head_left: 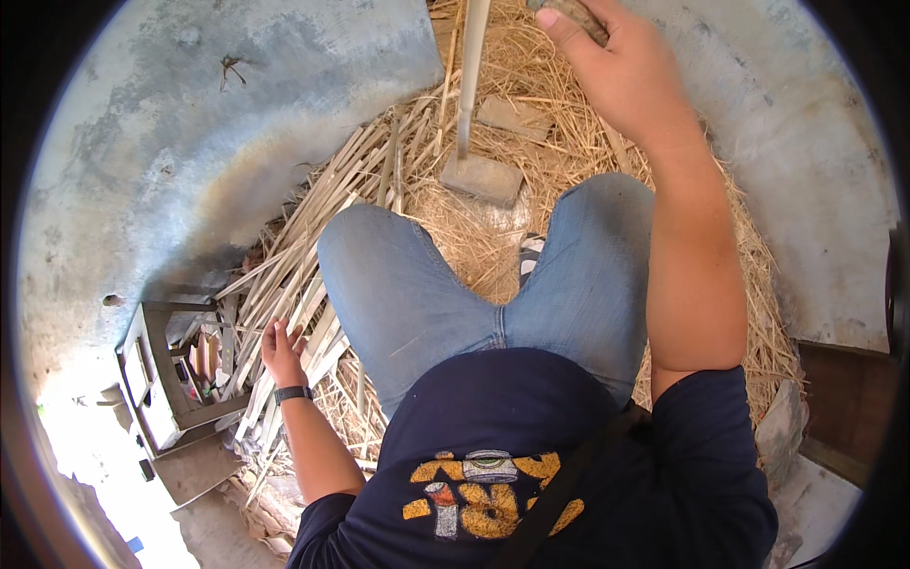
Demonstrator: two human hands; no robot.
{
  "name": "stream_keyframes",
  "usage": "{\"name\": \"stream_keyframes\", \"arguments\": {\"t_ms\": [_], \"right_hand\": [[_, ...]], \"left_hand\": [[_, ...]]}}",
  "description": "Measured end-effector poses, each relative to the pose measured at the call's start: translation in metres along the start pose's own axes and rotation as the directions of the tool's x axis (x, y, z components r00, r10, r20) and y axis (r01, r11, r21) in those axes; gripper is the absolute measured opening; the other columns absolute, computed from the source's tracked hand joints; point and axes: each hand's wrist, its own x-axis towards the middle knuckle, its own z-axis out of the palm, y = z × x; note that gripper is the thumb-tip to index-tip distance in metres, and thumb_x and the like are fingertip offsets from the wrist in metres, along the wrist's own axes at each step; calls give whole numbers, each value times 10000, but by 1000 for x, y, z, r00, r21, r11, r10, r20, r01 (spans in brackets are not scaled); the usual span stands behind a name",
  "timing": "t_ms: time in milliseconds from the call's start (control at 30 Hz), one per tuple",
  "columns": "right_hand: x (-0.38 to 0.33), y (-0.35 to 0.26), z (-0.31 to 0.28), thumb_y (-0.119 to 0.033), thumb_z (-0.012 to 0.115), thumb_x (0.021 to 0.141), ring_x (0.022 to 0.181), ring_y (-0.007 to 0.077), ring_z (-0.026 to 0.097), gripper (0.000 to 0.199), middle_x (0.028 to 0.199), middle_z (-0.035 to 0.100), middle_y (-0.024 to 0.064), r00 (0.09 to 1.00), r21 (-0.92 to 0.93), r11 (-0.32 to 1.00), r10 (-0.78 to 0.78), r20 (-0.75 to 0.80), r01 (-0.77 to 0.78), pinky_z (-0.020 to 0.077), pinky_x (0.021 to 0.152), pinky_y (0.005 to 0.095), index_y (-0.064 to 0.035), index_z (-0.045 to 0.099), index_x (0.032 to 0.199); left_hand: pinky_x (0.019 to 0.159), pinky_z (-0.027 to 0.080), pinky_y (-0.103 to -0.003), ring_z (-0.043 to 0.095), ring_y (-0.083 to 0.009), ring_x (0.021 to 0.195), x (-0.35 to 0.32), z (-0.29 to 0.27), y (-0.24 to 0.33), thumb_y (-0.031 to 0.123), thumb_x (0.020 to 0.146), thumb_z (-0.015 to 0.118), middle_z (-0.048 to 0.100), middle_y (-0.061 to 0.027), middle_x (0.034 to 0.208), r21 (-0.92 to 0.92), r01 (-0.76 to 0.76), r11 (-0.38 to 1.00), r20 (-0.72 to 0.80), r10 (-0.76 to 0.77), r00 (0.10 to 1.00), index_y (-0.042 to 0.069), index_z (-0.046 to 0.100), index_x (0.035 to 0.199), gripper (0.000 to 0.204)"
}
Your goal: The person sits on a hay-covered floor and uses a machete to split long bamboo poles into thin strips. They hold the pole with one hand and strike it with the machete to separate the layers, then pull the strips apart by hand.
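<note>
The floor is littered with dry, tangled straw (pixel 526 62), hemmed in by blue-grey walls (pixel 256 47) whose surface is blotched, stained and scuffed. At the left stands a dark, squared wooden frame (pixel 204 412), near bright light. Long, flat, pale strips (pixel 313 218) lie heaped in a slanting pile, straight-edged and splintery. Ahead of the person's knees in faded blue jeans (pixel 398 275), a rough, rectangular grey-brown block (pixel 482 178) lies on the straw, and a smooth, pale, slender pole (pixel 471 76) reaches down to it. The right hand (pixel 626 62) grips a brownish, rounded piece (pixel 580 17), cut off by the upper edge. The left hand (pixel 282 353) is half unfolded, fingers loosely bent, beside the strips; whether it touches them I cannot tell.
</note>
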Motion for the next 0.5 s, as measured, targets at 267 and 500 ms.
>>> {"name": "stream_keyframes", "arguments": {"t_ms": [267, 500], "right_hand": [[-34, 20, 110, -370, 610, 962, 868, 371, 727, 463, 899, 738, 193, 991, -48, 994, 98, 95, -93, 570, 772, 498, -39, 601, 1286], [-11, -1, 65, -440, 628, 955, 721, 286, 697, 558, 756, 689, 162, 982, -49, 985, 168, 84, -164, 552, 720, 417, -17, 618, 1319]], "left_hand": [[736, 566, -316, 698, -210, 977, 1, -1, 0, 279, 1037, 591, 646, -89, 1263, -17, 16, 1000, -4, -16, 1000, 66, 522, 1366, 399], [757, 571, -314, 690, -196, 963, -4, -16, 0, 286, 1038, 591, 650, -79, 1254, -13, 10, 1000, -54, -11, 998, 75, 539, 1354, 383]]}}
